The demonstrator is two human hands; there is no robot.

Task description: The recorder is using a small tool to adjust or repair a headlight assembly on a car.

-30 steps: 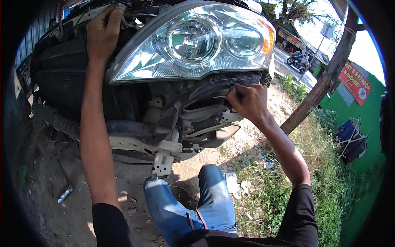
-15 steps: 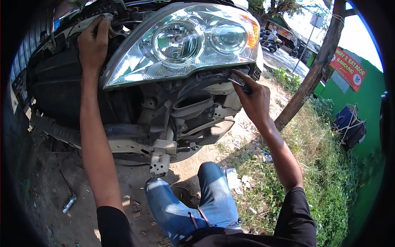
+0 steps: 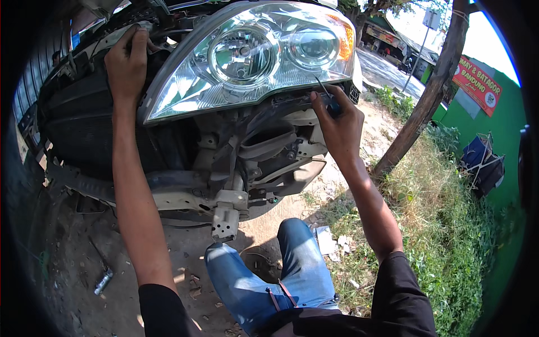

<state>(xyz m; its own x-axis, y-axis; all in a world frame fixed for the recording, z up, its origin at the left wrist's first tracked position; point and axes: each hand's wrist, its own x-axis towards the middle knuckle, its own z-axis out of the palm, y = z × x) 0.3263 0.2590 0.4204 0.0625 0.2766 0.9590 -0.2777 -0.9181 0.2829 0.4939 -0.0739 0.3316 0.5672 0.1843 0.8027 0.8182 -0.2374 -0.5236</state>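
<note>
A large clear headlight (image 3: 252,62) with an orange corner sits at the front of a car whose bumper is off. At its inner end, my left hand (image 3: 126,67) is closed at the upper front frame, thumb and fingers pressed together; what they grip is hidden. Under the outer lower edge of the headlight, my right hand (image 3: 342,126) is closed around a screwdriver (image 3: 335,105) with a dark handle. Its thin shaft points up and left, the tip in front of the lens's lower edge; I cannot tell whether it touches.
Below the headlight hang a bare metal bracket (image 3: 225,220) and exposed front-end parts. A metal tool (image 3: 103,282) lies on the dirt at lower left. My knees are bent beneath the car's front. A leaning wooden post (image 3: 424,101), grass and a green wall (image 3: 508,151) stand to the right.
My right hand has turned and risen slightly, so the screwdriver's shaft now points upward more steeply. My left hand stays at the frame. The whole view has shifted a little.
</note>
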